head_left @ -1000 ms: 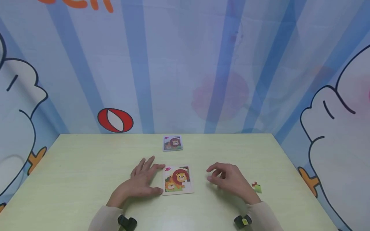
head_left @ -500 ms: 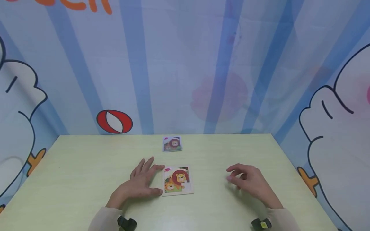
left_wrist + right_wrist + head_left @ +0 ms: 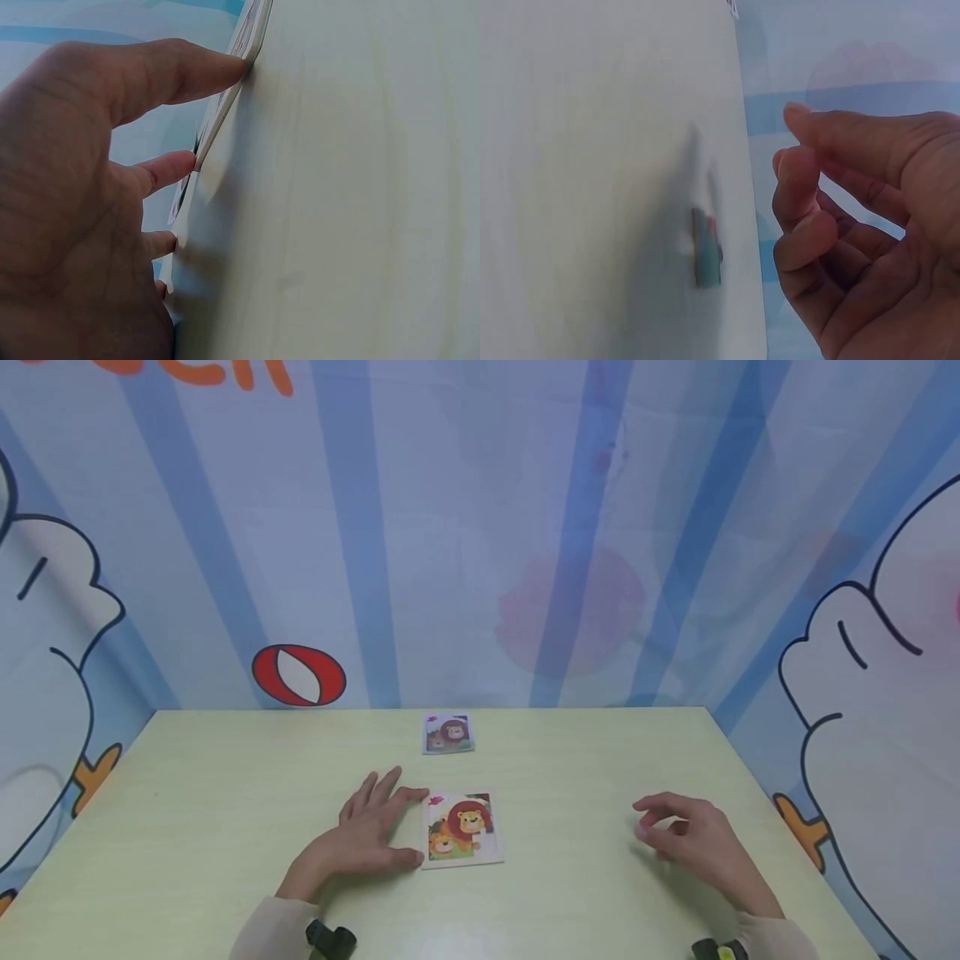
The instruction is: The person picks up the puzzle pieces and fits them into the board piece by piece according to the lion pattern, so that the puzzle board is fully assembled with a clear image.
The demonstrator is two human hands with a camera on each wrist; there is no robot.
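A jigsaw board (image 3: pixel 459 831) with a lion picture lies flat in the middle of the table; its lower right part shows bare white. My left hand (image 3: pixel 363 839) is spread beside it, thumb and forefinger touching the board's left edge, as the left wrist view also shows. Off to the right, my right hand (image 3: pixel 701 843) hangs above the table with loosely bent fingers and nothing between them. Below those fingers, in the right wrist view, a small jigsaw piece (image 3: pixel 707 251) with a green part lies on the table, blurred; in the head view the hand hides it.
A small card (image 3: pixel 447 733) with the same lion picture lies behind the board, near the far edge of the pale table (image 3: pixel 225 793). Past that edge hangs a blue striped cloth (image 3: pixel 465 527) with cartoon prints.
My right hand has moved right, away from the board, and now covers the spot where the jigsaw piece lay in view. The left hand and the board have stayed in place.
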